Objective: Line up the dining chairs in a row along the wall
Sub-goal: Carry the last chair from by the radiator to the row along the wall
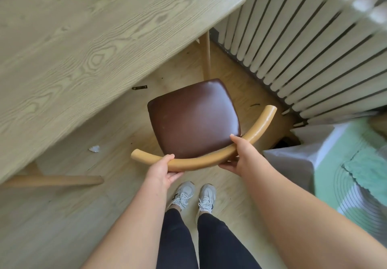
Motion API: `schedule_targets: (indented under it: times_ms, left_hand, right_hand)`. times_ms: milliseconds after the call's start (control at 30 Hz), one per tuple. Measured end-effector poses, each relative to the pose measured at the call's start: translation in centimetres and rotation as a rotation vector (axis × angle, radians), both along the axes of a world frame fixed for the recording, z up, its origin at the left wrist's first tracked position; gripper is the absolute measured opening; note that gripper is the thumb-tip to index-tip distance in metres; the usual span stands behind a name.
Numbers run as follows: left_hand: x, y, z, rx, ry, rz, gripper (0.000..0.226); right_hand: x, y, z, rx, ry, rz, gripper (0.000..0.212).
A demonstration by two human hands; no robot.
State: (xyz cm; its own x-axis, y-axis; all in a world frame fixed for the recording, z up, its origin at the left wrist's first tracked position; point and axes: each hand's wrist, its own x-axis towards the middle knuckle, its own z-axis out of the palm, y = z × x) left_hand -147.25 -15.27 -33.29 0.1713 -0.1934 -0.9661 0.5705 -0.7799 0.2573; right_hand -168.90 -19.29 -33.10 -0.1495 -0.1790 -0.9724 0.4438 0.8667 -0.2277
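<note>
One dining chair stands right in front of me, with a brown leather seat (193,118) and a curved light-wood backrest rail (201,160). My left hand (162,169) grips the rail near its left end. Further right on the same rail, my right hand (240,153) is wrapped around it with the thumb on top. The chair's front points toward the gap between the table and the radiator. Its legs are hidden under the seat.
A light-wood dining table (88,38) fills the upper left, one leg (206,57) just beyond the chair. A white radiator (303,44) lines the wall at right. A bed with green cover (351,164) sits at right. Small debris (94,148) lies on the floor.
</note>
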Motion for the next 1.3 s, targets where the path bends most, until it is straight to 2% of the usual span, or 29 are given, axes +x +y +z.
schedule_targets:
  times_ms: [100, 233, 367, 667, 933, 1133, 1300]
  left_hand:
    - [1.2, 1.0, 0.7, -0.015, -0.011, -0.009, 0.020]
    - [2.8, 2.7, 2.0, -0.038, -0.028, 0.004, 0.033]
    - [4.1, 4.9, 2.8, -0.046, -0.013, 0.005, 0.035]
    - [10.7, 12.2, 5.1, -0.115, -0.007, -0.044, 0.055]
    - [19.2, 19.9, 7.0, -0.136, -0.005, -0.026, 0.050]
    - [24.3, 25.6, 8.2, -0.163, -0.040, 0.037, 0.049]
    - [26.7, 31.3, 8.7, -0.197, -0.094, 0.173, 0.053]
  right_hand:
    - [0.3, 0.4, 0.7, 0.000, 0.002, 0.111, 0.026]
    - [1.8, 1.6, 2.1, -0.010, 0.007, 0.182, 0.022]
    - [2.9, 4.1, 2.8, -0.025, -0.010, 0.183, 0.021]
    - [9.4, 12.6, 6.1, -0.083, 0.025, 0.136, 0.025]
    - [17.7, 20.1, 8.8, -0.146, 0.004, 0.161, 0.019]
    - [22.8, 24.4, 10.3, -0.132, -0.037, 0.191, 0.027]
    - [26.0, 27.1, 10.8, -0.125, -0.061, 0.316, 0.026]
